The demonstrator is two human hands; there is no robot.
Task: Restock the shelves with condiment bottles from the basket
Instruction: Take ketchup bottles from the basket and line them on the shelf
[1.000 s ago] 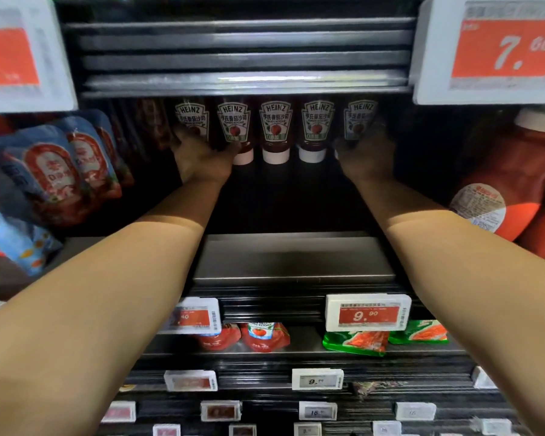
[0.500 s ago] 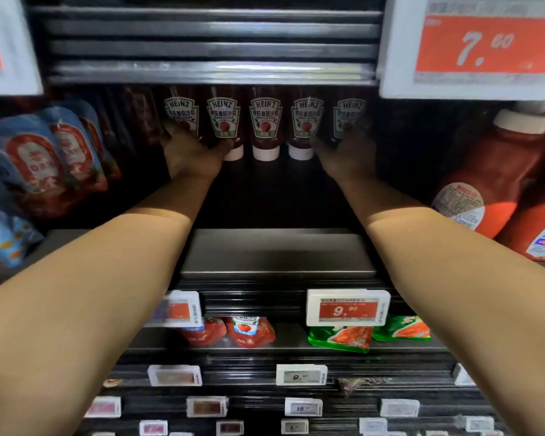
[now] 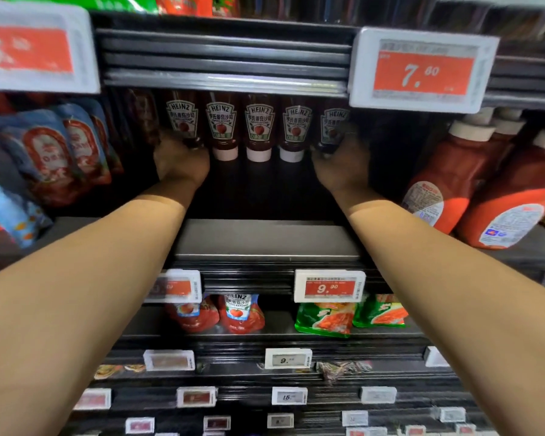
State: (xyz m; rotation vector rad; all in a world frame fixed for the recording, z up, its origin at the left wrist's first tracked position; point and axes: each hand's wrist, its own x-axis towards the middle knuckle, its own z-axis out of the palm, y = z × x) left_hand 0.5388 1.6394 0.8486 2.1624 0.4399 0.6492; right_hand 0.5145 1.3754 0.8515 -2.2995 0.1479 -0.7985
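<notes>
A row of five Heinz ketchup bottles (image 3: 258,127) stands cap-down at the back of a dark shelf (image 3: 265,237), labels facing out. The left hand (image 3: 181,160) closes its grip round the lower end of the leftmost bottle (image 3: 182,121), hiding its cap. The right hand (image 3: 343,166) has its fingers curled round the base of the rightmost bottle (image 3: 332,127), whose cap is likewise covered. The three bottles between them show white caps, stand just beside one another and are untouched.

Left of the row, blue and red pouches (image 3: 54,152) lean in a stack, well apart from the leftmost bottle. Right of the row stand large red bottles with cream caps (image 3: 460,171), with a dark gap between them and the rightmost bottle. In front of the row the shelf lies bare to its metal front edge, both forearms reaching over it.

Above the row runs a ribbed shelf rail (image 3: 224,58) carrying a price tag reading 7.80 (image 3: 422,70) to the right and a blurred red tag (image 3: 29,48) to the left. Below the row, the next shelf down holds red ketchup pouches (image 3: 239,313) and green packets (image 3: 328,319) behind a 9.90 tag (image 3: 329,286). Further price tags line the lower rails. The basket is out of view.
</notes>
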